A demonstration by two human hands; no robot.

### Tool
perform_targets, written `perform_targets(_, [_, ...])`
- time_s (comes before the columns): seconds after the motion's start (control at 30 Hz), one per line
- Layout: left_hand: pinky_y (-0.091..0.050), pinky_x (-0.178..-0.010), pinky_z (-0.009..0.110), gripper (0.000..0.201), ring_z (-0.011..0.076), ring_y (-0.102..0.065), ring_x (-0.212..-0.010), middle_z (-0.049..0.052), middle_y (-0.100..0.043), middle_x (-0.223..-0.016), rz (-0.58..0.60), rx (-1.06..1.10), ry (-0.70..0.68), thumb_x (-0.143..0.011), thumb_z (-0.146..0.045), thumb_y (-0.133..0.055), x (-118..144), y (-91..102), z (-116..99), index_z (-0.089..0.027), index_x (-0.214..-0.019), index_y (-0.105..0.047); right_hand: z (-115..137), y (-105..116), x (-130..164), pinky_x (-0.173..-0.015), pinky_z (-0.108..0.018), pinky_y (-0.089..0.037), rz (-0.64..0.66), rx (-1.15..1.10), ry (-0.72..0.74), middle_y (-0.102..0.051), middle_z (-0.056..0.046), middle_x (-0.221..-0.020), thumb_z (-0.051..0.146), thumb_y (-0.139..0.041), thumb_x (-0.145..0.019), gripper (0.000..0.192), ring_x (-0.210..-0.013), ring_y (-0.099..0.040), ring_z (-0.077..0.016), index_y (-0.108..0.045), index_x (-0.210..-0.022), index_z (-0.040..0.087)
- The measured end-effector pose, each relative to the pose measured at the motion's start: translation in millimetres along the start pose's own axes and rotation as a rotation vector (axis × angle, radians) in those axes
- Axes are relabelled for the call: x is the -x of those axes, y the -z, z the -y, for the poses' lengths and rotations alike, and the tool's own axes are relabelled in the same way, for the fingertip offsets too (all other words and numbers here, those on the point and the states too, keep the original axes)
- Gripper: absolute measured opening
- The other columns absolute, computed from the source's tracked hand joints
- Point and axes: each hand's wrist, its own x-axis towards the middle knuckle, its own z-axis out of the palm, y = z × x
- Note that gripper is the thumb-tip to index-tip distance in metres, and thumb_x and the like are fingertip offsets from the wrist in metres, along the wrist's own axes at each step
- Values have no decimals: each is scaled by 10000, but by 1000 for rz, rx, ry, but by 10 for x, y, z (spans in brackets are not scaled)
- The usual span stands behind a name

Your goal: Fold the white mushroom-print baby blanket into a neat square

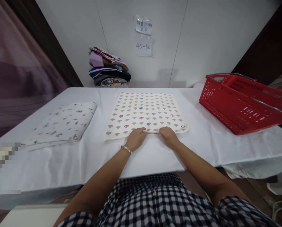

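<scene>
Two hands [135, 139], two papers [144, 47], one basket [228, 105]

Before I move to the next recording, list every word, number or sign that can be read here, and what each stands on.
"45-50": handwritten on the lower paper sheet on the wall.
"桌布" (probable reading): second line of the upper paper sheet; its first line, also handwritten Chinese, is too blurred to quote surely.
No lettering can be made out on the mushroom-print cloth or the red basket.

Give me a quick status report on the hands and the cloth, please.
Left hand and right hand at mushroom-print cloth, near edge. Cloth lying flat on white-covered table. Red basket to the right, clear of the cloth.
</scene>
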Motion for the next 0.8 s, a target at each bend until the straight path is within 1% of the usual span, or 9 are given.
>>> perform_targets(0.07, [-441,-833,385,211,218,-534,-1025,63,-571,-1188,19,2,16,-875,-244,-450,-21,10,-30,-224,-971,-637,4,4,-1,-736,-321,-407,-8,-2,4,-629,-76,-959,47,-414,-828,227,-895,-528,-197,-561,-939,180])
perform_targets(0.13, [-441,-827,385,209,224,-528,-1034,60,-571,-1191,33,0,33,-875,-261,-457,-47,12,-59,-223,-953,-647,2,2,0,-740,-321,-408,-7,2,5,-629,-76,-966,46,-412,-828,236,-902,-528,-196,-564,-950,180])
perform_targets(0.37, [-433,-832,372,254,214,-517,-1033,41,-580,-1187,51,-16,37,-891,-219,-411,-141,-23,-111,-207,-873,-664,-35,-38,9,-739,-320,-401,13,19,14,-624,-78,-984,41,-415,-814,252,-911,-519,-192,-603,-903,184])
perform_targets(0.5, [-428,-837,349,269,200,-506,-1045,44,-586,-1166,69,3,43,-890,-174,-384,-164,-28,-116,-192,-906,-652,-26,-31,2,-738,-319,-390,22,37,20,-620,-75,-983,44,-432,-814,253,-907,-510,-192,-620,-900,189])
perform_targets(0.7, [-402,-891,347,271,194,-487,-1084,45,-585,-1162,36,49,17,-900,-183,-373,-124,-51,-112,-183,-896,-644,61,53,-21,-775,-346,-374,98,8,0,-598,-90,-1015,115,-484,-799,235,-928,-493,-211,-626,-970,192])
perform_targets(0.8, [-402,-891,359,240,196,-494,-1081,37,-574,-1187,40,70,24,-899,-238,-409,-106,-30,-110,-199,-917,-645,91,77,-30,-790,-353,-362,143,16,-15,-593,-92,-1017,151,-489,-816,216,-935,-485,-215,-633,-970,196])
